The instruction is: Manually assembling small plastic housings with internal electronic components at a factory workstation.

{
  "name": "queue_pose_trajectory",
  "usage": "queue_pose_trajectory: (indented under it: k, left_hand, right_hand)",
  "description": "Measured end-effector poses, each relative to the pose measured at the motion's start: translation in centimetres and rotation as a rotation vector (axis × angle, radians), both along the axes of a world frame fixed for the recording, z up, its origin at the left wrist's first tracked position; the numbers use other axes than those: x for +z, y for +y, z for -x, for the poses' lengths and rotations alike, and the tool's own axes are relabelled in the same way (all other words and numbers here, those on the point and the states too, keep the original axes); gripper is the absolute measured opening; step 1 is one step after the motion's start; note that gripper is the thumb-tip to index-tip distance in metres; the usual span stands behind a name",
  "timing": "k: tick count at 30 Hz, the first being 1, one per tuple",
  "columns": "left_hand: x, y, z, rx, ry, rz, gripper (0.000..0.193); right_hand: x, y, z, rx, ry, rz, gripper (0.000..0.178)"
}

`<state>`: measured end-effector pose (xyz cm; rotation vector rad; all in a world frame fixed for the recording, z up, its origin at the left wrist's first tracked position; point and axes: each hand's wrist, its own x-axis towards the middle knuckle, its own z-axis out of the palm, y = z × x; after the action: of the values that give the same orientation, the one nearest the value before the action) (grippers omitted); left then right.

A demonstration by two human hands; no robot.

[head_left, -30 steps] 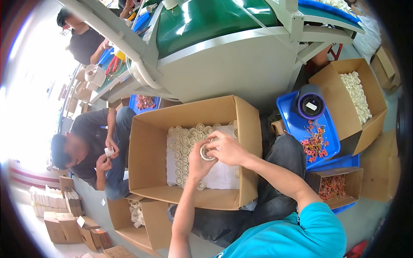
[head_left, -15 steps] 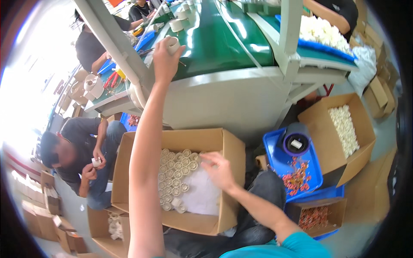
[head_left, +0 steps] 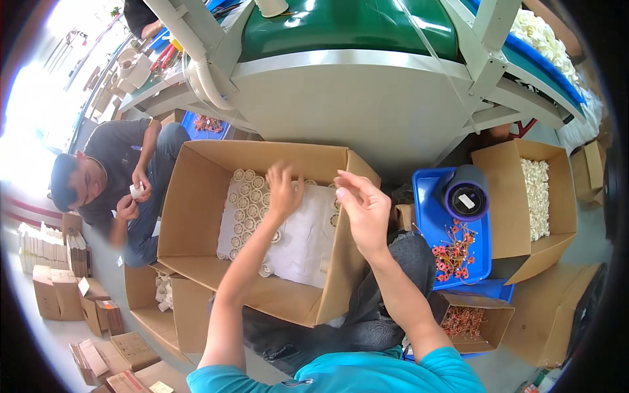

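Note:
A large cardboard box (head_left: 196, 252) stands in front of me with rows of round, off-white ribbed parts (head_left: 241, 213) on a white sheet (head_left: 303, 239). My left hand (head_left: 283, 193) is over the far middle of the box, next to these parts. Its fingers are spread and slightly blurred, with nothing visible in them. At the box's right wall is my right hand (head_left: 365, 213), fingers loosely curled and thumb apart from them, holding nothing I can see. A few round parts lie partly hidden beside it. A white cylindrical cup (head_left: 271, 6) sits on the green conveyor belt (head_left: 347, 29).
On the right, a blue tray (head_left: 422, 190) holds a dark round container (head_left: 466, 193) and red wired pieces (head_left: 453, 252). Behind it stands a carton (head_left: 501, 170) of white parts. A seated person (head_left: 118, 157) at left handles a small white part. The conveyor's metal frame (head_left: 347, 98) rises ahead.
My left hand has let go of the white cup at the belt and come down into the box. My right hand has shifted to the box's right wall. The view has tilted downward.

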<state>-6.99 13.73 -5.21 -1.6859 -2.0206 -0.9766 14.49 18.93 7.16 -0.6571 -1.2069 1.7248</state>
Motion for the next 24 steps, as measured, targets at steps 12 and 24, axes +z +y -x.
queue_pose_trajectory:
  k: [12, 24]
  left_hand:
    - [-18.5, -7.8, 4.6, 0.127, 0.358, 0.660, 0.037]
    - [-4.4, -7.8, 2.3, 0.057, -0.064, 0.505, 0.057]
  right_hand:
    - [-3.0, -2.5, 2.2, 0.088, -0.196, -0.148, 0.028]
    - [-0.1, -0.1, 0.0, -0.012, -0.270, -0.321, 0.025]
